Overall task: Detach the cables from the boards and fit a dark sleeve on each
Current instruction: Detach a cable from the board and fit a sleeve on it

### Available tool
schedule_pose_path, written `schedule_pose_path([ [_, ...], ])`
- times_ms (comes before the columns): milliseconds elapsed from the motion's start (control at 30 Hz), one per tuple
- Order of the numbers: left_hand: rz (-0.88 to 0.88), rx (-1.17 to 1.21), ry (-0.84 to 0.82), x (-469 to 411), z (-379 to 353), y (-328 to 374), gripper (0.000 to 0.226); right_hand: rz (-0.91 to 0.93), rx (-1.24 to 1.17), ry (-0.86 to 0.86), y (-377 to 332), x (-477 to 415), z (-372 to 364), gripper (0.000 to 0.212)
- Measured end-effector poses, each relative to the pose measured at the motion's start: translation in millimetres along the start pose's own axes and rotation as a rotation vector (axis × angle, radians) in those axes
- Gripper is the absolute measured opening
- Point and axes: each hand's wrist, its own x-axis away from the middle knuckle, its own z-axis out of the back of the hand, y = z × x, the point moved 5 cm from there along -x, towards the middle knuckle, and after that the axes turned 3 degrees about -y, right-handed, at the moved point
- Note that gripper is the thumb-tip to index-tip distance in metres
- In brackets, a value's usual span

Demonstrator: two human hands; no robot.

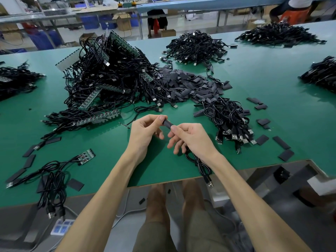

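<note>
Dark sleeve (167,123) sits pinched between left hand (145,130) and right hand (193,140) above the green table (109,151); the cable (201,165) trails from under the right hand. Its plug (210,183), dangling off the edge, might drag it free.

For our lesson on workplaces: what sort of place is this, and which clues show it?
Probably an electronics assembly workshop: a green workbench heaped with black USB cables and circuit boards, a pile of dark sleeves, more benches behind.
</note>
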Motion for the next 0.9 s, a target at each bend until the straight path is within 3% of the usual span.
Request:
schedule_pose_path([
  [333, -0.039, -0.092, 0.078, -0.6, 0.6, -2.6, 0.012, -0.005, 0.014, 0.018, 0.5, -0.6, -0.6, 0.027],
  [900, -0.039, -0.106, 0.029, -0.8, -3.5, -2.7, 0.012, -0.01, 0.057, 0.038, 1.6, -0.5, -1.2, 0.03],
])
